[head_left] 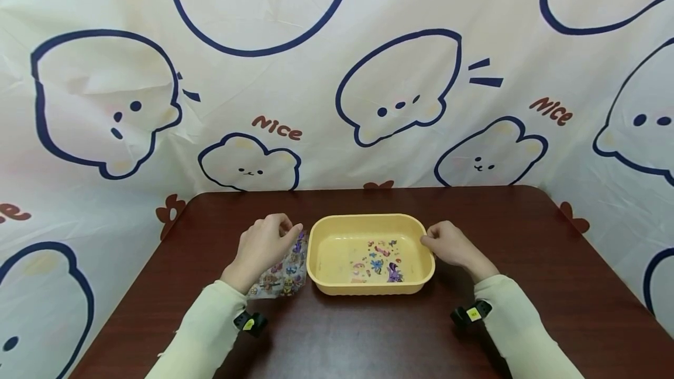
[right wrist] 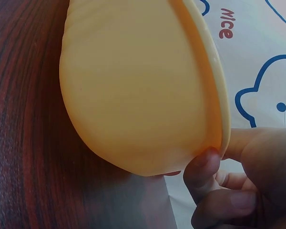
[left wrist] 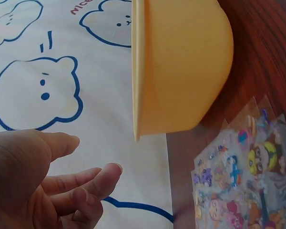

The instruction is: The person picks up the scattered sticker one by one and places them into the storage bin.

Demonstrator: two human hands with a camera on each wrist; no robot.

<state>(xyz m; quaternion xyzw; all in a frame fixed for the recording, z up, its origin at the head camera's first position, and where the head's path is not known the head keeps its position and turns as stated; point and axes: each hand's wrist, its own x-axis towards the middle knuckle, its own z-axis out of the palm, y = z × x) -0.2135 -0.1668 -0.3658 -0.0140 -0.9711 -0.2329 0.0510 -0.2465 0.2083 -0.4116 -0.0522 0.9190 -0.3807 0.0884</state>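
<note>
A yellow plastic basin (head_left: 330, 288) sits on the table, with small colourful stickers (head_left: 376, 265) showing on its floor. My right hand (head_left: 454, 244) pinches its right rim between thumb and fingers; the right wrist view shows the fingertips (right wrist: 207, 162) against the wall under the rim. To the basin's left lie clear sticker sheets (left wrist: 243, 181) printed with cartoon figures. My left hand (head_left: 265, 247) is raised over these sheets, partly hiding them in the head view. Its fingers are loosely bent with a gap to the thumb, holding nothing and apart from the basin.
The dark brown wooden table (head_left: 358, 338) reaches back to a white curtain (head_left: 316, 86) with blue-outlined cartoon figures, which also hangs along both sides. Black bands with yellow-marked devices (head_left: 251, 323) are worn at both wrists over pale sleeves.
</note>
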